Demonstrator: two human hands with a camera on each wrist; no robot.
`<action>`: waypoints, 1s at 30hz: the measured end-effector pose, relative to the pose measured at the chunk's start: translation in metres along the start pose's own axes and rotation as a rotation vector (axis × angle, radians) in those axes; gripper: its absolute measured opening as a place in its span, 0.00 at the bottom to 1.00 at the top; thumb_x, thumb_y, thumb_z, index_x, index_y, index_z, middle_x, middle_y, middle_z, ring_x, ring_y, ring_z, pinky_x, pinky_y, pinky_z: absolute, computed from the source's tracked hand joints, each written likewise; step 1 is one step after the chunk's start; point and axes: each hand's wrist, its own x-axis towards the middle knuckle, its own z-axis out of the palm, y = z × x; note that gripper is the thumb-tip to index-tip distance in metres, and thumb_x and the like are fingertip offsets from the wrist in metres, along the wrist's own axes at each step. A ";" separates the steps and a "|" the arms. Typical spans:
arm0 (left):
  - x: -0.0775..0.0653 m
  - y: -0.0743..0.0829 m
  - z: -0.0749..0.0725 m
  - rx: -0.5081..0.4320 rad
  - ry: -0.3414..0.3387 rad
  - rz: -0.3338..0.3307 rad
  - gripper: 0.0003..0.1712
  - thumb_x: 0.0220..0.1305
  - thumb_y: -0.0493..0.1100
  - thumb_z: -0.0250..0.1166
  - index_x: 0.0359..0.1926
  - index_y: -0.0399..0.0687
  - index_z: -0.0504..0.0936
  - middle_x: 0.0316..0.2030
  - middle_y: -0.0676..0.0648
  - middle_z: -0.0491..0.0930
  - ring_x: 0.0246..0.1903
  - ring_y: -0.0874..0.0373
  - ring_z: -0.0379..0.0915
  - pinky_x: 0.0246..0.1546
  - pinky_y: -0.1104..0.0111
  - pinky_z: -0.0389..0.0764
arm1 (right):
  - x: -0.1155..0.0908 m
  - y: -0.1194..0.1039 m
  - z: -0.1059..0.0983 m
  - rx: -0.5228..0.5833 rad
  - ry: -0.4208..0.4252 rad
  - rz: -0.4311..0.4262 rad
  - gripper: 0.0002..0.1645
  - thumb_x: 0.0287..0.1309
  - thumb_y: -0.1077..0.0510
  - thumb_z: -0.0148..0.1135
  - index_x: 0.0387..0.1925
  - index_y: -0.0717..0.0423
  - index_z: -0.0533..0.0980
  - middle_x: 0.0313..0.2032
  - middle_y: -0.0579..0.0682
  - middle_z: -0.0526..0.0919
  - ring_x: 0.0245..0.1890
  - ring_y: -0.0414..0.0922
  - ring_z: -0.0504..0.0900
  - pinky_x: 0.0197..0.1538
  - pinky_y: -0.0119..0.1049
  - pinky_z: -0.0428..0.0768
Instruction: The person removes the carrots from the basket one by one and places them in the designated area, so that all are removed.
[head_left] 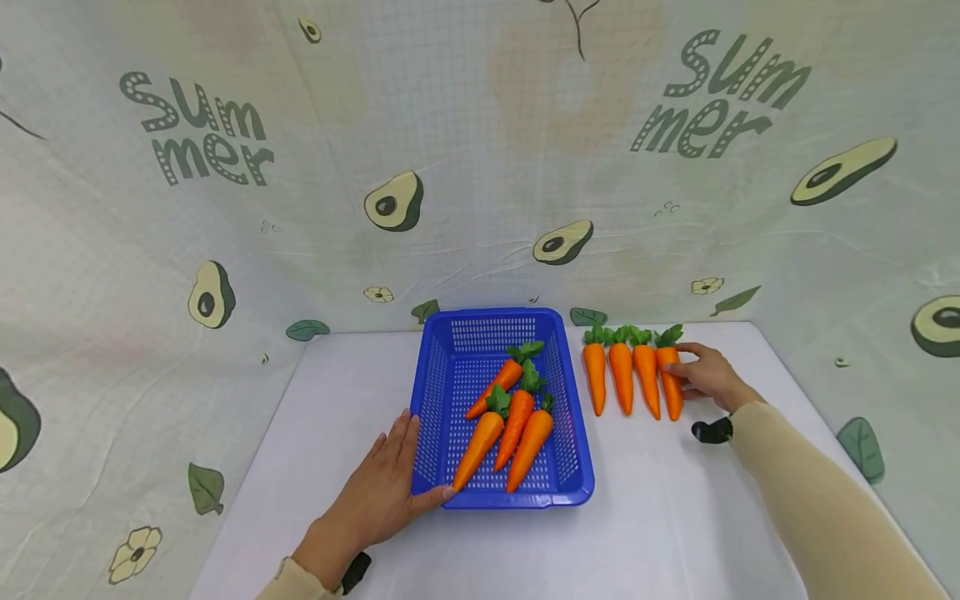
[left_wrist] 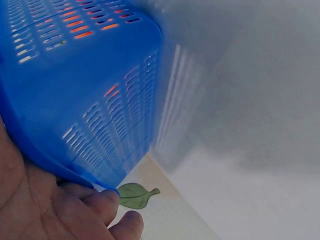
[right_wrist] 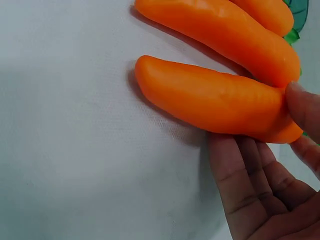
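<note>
A blue plastic basket (head_left: 429,354) with slotted walls stands on the white table, several orange toy carrots (head_left: 530,450) with green leafy tops lying in its right half. My left hand (head_left: 382,479) rests on the basket's near left corner, straight fingers along the left rim and thumb on the front rim. In the left wrist view, its fingertips (left_wrist: 131,222) show just past the rim (left_wrist: 75,175). To the right of the basket, my right hand (head_left: 711,375) pinches the rightmost carrot (head_left: 671,392) of a row, near its leafy end. Thumb and fingers lie on opposite sides of that carrot (right_wrist: 200,95).
Left of the held carrot, more carrots (head_left: 621,379) lie side by side, tops toward the back. Behind the table hangs a cloth (head_left: 465,275) printed with avocados and leaves. A black strap piece (head_left: 712,431) shows at the right wrist.
</note>
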 end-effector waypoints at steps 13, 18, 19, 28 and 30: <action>-0.001 0.001 0.000 -0.013 0.002 -0.005 0.69 0.63 0.82 0.57 0.85 0.38 0.46 0.84 0.36 0.45 0.83 0.41 0.48 0.80 0.42 0.55 | -0.004 0.001 0.001 -0.118 0.077 -0.017 0.45 0.76 0.46 0.58 0.79 0.70 0.55 0.56 0.70 0.78 0.40 0.49 0.83 0.42 0.33 0.88; -0.001 0.001 -0.001 -0.020 -0.002 -0.003 0.69 0.63 0.82 0.57 0.85 0.38 0.46 0.84 0.36 0.44 0.83 0.40 0.46 0.80 0.42 0.55 | -0.009 -0.004 0.002 -0.141 0.118 -0.023 0.44 0.78 0.43 0.54 0.78 0.70 0.56 0.59 0.73 0.77 0.43 0.53 0.86 0.48 0.40 0.88; -0.001 0.001 -0.001 -0.020 -0.004 -0.003 0.70 0.63 0.83 0.56 0.85 0.38 0.46 0.85 0.36 0.44 0.83 0.40 0.46 0.80 0.42 0.54 | -0.010 -0.006 0.003 -0.141 0.130 -0.030 0.45 0.78 0.43 0.53 0.78 0.71 0.56 0.61 0.74 0.76 0.45 0.56 0.86 0.51 0.44 0.88; -0.001 0.000 -0.002 0.007 0.000 0.010 0.70 0.63 0.84 0.54 0.84 0.38 0.47 0.84 0.35 0.44 0.84 0.39 0.41 0.81 0.41 0.52 | -0.030 -0.058 0.016 -0.121 0.295 -0.113 0.40 0.79 0.48 0.51 0.79 0.69 0.55 0.70 0.76 0.68 0.64 0.70 0.75 0.66 0.64 0.78; -0.001 0.000 -0.002 0.015 0.000 0.012 0.70 0.63 0.84 0.54 0.84 0.37 0.47 0.84 0.35 0.44 0.84 0.39 0.41 0.81 0.41 0.52 | -0.035 -0.075 0.020 -0.112 0.307 -0.140 0.39 0.79 0.48 0.51 0.79 0.68 0.56 0.70 0.75 0.68 0.65 0.70 0.73 0.67 0.66 0.76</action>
